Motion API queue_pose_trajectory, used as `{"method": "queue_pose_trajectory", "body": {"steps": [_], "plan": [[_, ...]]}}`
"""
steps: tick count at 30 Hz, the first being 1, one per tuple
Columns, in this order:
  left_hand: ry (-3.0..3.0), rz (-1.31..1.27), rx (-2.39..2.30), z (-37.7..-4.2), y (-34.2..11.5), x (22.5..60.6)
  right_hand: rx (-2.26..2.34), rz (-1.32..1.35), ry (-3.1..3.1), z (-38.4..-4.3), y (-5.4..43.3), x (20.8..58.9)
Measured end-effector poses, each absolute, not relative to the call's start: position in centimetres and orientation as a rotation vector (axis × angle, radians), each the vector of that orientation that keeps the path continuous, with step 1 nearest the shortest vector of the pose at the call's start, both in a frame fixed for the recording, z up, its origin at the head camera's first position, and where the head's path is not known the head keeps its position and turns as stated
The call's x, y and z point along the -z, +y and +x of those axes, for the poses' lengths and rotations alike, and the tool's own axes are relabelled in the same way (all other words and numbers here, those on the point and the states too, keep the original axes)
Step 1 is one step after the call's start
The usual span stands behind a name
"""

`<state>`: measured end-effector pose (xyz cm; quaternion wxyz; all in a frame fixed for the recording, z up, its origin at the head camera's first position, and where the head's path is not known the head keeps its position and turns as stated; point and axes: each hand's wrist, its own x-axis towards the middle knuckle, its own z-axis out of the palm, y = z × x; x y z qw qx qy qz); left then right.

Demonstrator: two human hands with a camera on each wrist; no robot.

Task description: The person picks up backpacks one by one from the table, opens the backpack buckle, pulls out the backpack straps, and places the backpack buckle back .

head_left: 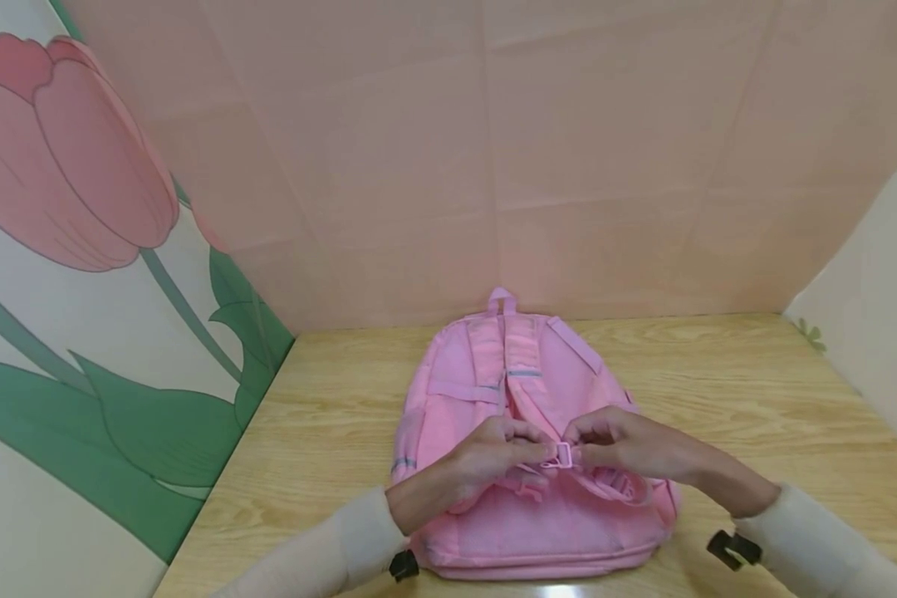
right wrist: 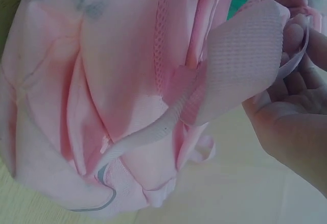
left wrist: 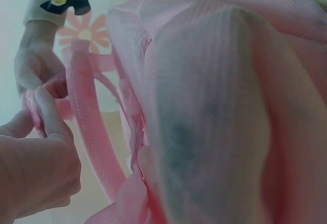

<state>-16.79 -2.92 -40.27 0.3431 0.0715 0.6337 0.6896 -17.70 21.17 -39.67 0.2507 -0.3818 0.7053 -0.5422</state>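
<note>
Pink backpack [head_left: 546, 536] lies on the table [head_left: 329, 415], base twd you, long axis running away, slight lean L. Ur L hand [head_left: 486, 457] & R hand [head_left: 635, 443] r pinching a buckle [head_left: 566, 455] btwn fingertips, abv its lower half. Top loop [head_left: 502, 296] pts at back wall [head_left: 389, 166].

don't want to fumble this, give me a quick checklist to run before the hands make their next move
1. Pink fabric backpack rests on the light wood-grain table: ok.
2. Pink fabric shoulder straps face up, within reach: ok.
3. Left hand pinches beside the pink rectangular plastic buckle: ok.
4. Right hand pinches at the buckle's other side: ok.
5. Webbing fully threaded through the buckle: cannot tell, fingers hide part of it.
</note>
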Motion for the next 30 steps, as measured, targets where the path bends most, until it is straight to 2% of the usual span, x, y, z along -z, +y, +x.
{"method": "queue_pose_trajectory", "body": {"steps": [14, 30], "plan": [[1.628, 0.191, -1.816, -16.7, -3.0, 40.0, 1.425, -0.837, 1.981, -17.4, 21.6, 39.0], [1.638, 0.176, -1.818, -16.6, -2.9, 39.9, 1.438, -0.96, 1.921, -17.7, 22.1, 39.4]]}}
